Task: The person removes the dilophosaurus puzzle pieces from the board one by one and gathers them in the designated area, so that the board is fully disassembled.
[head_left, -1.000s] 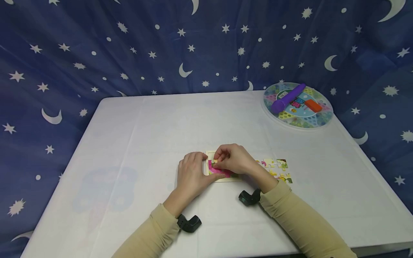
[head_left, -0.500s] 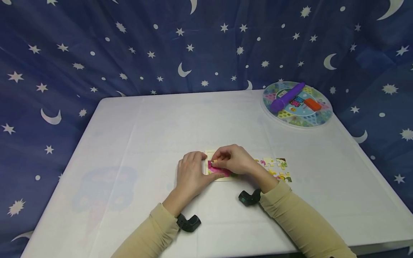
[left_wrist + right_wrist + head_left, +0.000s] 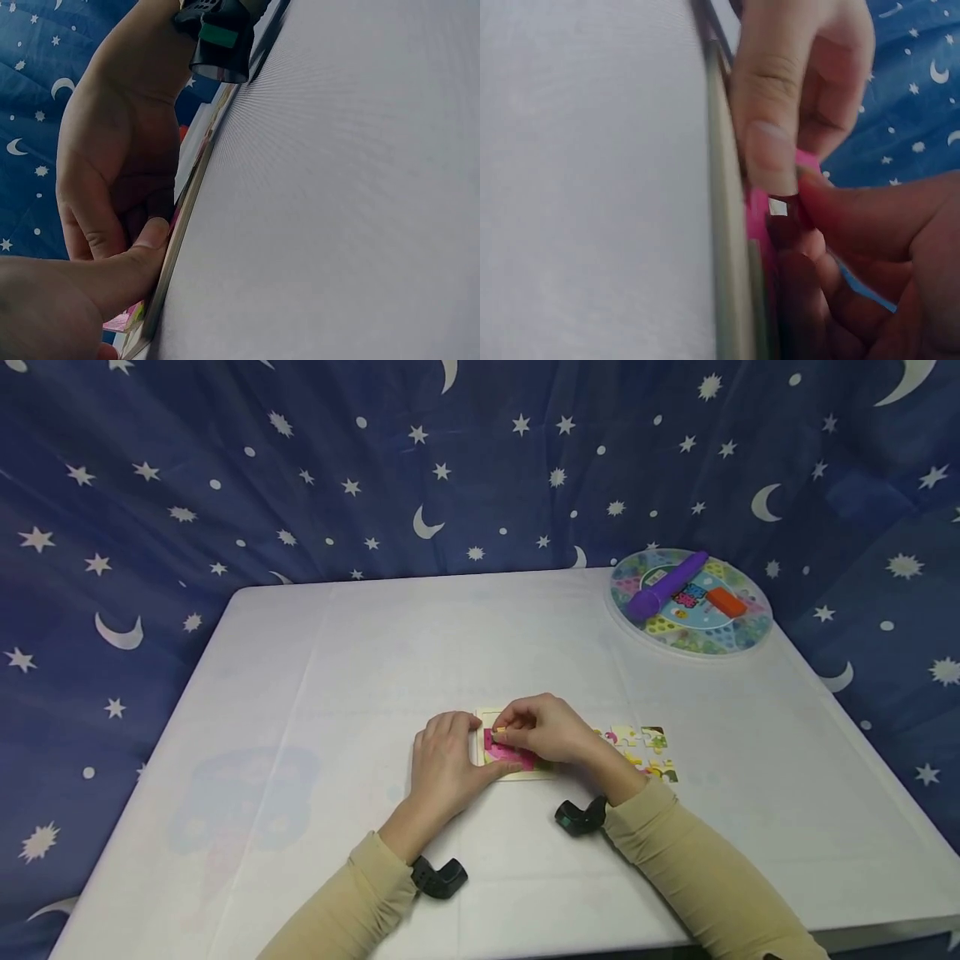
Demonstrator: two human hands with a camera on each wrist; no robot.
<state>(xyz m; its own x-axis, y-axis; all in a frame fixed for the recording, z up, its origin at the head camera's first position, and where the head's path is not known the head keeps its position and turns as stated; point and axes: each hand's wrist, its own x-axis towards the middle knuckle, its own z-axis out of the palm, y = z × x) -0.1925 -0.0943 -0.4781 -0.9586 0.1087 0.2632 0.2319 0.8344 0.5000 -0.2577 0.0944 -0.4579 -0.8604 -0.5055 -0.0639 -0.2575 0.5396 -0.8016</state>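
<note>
A small jigsaw puzzle board with a pale frame lies at the middle of the table, pink pieces showing in it. My left hand steadies its left side, fingers along the edge and thumb laid over the front rim. Over the board, my right hand pinches a small puzzle piece between thumb and fingertips, close above the pink part. The right wrist view shows both thumbs near each other by the pink; the held piece is mostly hidden by fingers.
Several loose puzzle pieces, yellow, white and green, lie right of the board, partly behind the right wrist. A round, colourful lidded board stands at the back right, bearing a purple microphone-shaped stick and an orange block.
The right fingertips have shifted slightly left with the puzzle piece, then adjusted a little at the pink part. The left hand stays in place.
</note>
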